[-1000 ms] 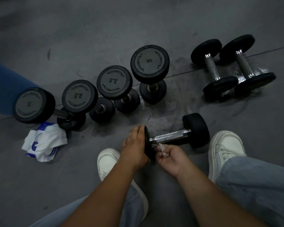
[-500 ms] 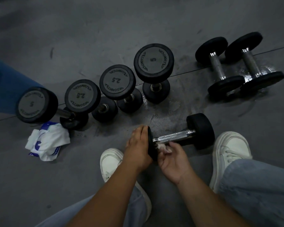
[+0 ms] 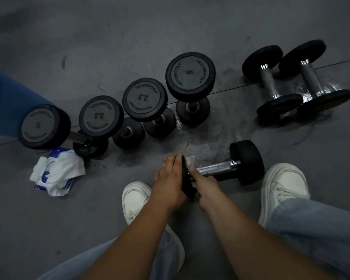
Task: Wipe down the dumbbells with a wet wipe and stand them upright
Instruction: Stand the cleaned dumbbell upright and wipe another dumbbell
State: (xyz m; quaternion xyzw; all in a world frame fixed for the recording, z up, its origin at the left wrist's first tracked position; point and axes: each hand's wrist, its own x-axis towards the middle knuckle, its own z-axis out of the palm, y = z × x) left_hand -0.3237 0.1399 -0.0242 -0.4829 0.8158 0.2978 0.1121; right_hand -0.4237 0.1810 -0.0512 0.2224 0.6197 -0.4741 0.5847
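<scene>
A black dumbbell (image 3: 245,161) with a chrome handle lies on its side on the dark floor between my shoes. My left hand (image 3: 170,178) grips its near weight head from the left. My right hand (image 3: 202,184) pinches a white wet wipe (image 3: 190,160) against the inner face of that head, beside the handle; the wipe's edge pokes out above the fingers. Several dumbbells stand upright in a row behind, marked 5 (image 3: 190,74), 2.5 (image 3: 144,99), 2.5 (image 3: 100,116) and 5 (image 3: 42,126). Two more dumbbells (image 3: 271,85) (image 3: 313,77) lie flat at the right.
A crumpled white and blue wipe packet (image 3: 57,172) lies on the floor at the left. My white shoes (image 3: 136,199) (image 3: 283,184) flank the lying dumbbell. A blue-clad leg (image 3: 6,104) shows at the left edge. Wet patches mark the floor (image 3: 208,136).
My right hand has slid the wipe up along the inner face of the near weight head, toward its top. My left hand keeps its hold on the head.
</scene>
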